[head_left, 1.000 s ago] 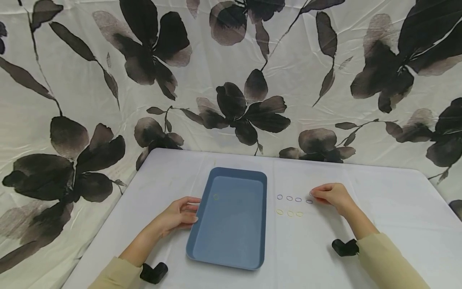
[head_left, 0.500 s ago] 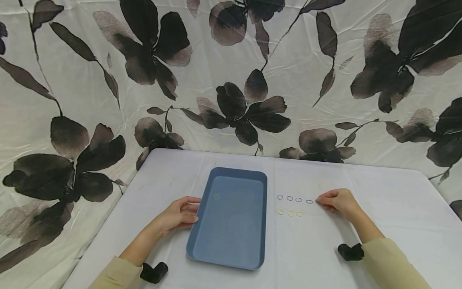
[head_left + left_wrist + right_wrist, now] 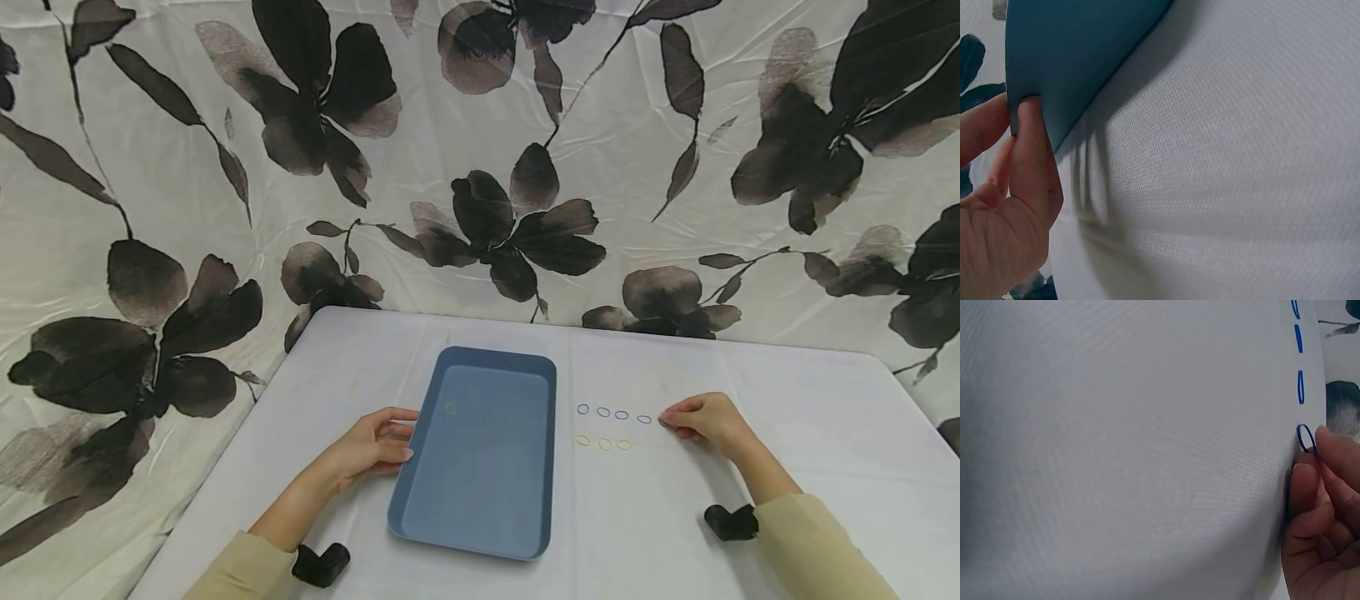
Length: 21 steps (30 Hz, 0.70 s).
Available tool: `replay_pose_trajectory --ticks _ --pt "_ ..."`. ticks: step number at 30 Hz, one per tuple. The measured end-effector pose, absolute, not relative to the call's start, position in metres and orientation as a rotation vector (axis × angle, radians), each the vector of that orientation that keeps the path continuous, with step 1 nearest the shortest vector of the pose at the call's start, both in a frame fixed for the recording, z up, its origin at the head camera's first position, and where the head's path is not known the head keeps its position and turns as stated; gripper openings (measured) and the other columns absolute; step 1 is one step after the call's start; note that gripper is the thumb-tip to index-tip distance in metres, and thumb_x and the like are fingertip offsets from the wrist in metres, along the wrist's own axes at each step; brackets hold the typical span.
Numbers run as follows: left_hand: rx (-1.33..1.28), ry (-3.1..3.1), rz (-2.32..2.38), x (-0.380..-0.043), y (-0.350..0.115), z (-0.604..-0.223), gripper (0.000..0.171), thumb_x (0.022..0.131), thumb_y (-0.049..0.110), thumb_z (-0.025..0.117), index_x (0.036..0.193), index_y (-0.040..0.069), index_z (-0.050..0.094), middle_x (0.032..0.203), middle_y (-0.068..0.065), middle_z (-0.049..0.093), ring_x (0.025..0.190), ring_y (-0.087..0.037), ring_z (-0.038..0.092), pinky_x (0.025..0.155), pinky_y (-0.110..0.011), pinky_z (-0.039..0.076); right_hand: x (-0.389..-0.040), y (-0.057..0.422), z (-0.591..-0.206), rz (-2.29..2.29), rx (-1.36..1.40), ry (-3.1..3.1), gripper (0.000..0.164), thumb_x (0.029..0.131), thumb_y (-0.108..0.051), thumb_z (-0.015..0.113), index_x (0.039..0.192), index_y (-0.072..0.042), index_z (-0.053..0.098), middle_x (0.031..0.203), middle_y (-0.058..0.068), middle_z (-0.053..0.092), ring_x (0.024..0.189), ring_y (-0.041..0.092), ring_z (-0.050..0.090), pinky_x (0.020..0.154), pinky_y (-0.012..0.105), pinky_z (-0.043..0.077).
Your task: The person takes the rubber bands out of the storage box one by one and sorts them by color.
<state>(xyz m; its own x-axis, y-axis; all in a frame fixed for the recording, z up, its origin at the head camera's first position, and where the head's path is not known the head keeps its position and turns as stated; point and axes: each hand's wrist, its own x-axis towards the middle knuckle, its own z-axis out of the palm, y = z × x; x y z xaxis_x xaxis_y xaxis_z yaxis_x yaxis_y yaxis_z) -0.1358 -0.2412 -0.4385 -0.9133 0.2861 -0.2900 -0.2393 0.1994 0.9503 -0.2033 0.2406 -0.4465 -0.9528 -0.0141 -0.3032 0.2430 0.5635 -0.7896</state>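
Note:
My left hand (image 3: 367,450) grips the left rim of a blue rectangular tray (image 3: 480,492); in the left wrist view the fingers (image 3: 1030,156) pinch its wall. A single yellow rubber band (image 3: 450,408) lies inside the tray, toward the far left. At the right end of a row of thin blue rubber bands (image 3: 622,415), my right hand (image 3: 705,421) is low over the table. Its thumb and forefinger pinch a blue rubber band (image 3: 1305,439), which sticks out tilted from the fingertips in the right wrist view.
Nearer than the blue row, three yellow rubber bands (image 3: 604,444) lie in a line to the right of the tray. A white cloth covers the table (image 3: 637,533). Behind it hangs a flowered curtain (image 3: 420,125).
My right hand has shifted right and slightly nearer, from above the last blue rubber band to the table beside it. The left hand and tray have stayed put.

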Motion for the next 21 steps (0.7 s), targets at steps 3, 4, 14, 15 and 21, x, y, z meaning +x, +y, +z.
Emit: replay_pose_trajectory --ticks 3,4,14,15,21 --pt "0.047 2.078 1.76 -0.136 -0.2414 -0.4387 0.061 0.083 -0.006 0.062 0.137 -0.006 0.035 0.119 -0.024 0.05 0.091 -0.021 0.06 0.074 -0.033 0.052 -0.2043 0.2413 -0.4452 -1.32 0.181 2.529 0.022 0.083 -0.015 0.07 0.091 0.006 0.07 0.061 -0.002 0.061 0.056 0.011 0.053 0.052 0.024 0.042" --pt "0.048 2.079 1.76 -0.1361 -0.2414 -0.4388 0.061 0.083 -0.006 0.062 0.137 -0.006 0.035 0.119 -0.024 0.05 0.091 -0.021 0.06 0.074 -0.033 0.052 -0.2048 0.2415 -0.4448 -1.319 0.19 2.529 0.021 0.083 -0.015 0.07 0.091 0.005 0.07 0.061 -0.002 0.061 0.057 0.011 0.053 0.052 0.024 0.042" --pt "0.05 2.082 1.759 -0.1368 -0.2421 -0.4406 0.06 0.082 -0.006 0.062 0.136 -0.006 0.035 0.119 -0.024 0.051 0.091 -0.021 0.06 0.073 -0.033 0.052 -0.2057 0.2423 -0.4438 -1.309 0.201 2.514 0.021 0.084 -0.014 0.068 0.09 0.006 0.069 0.061 -0.002 0.06 0.056 0.011 0.053 0.051 0.024 0.041" --pt "0.051 2.083 1.758 -0.1368 -0.2422 -0.4408 0.06 0.082 -0.006 0.062 0.136 -0.006 0.035 0.119 -0.023 0.051 0.091 -0.02 0.06 0.073 -0.033 0.052 -0.2054 0.2425 -0.4438 -1.305 0.193 2.517 0.022 0.084 -0.014 0.068 0.09 0.007 0.069 0.06 -0.002 0.06 0.055 0.011 0.053 0.051 0.024 0.041" --pt "0.051 2.081 1.763 -0.1373 -0.2428 -0.4422 0.06 0.082 -0.006 0.062 0.136 -0.006 0.035 0.118 -0.023 0.051 0.09 -0.02 0.06 0.072 -0.032 0.052 -0.206 0.2427 -0.4447 -1.271 0.181 2.555 0.024 0.086 -0.015 0.066 0.092 0.009 0.068 0.061 -0.001 0.059 0.055 0.012 0.054 0.051 0.025 0.042"
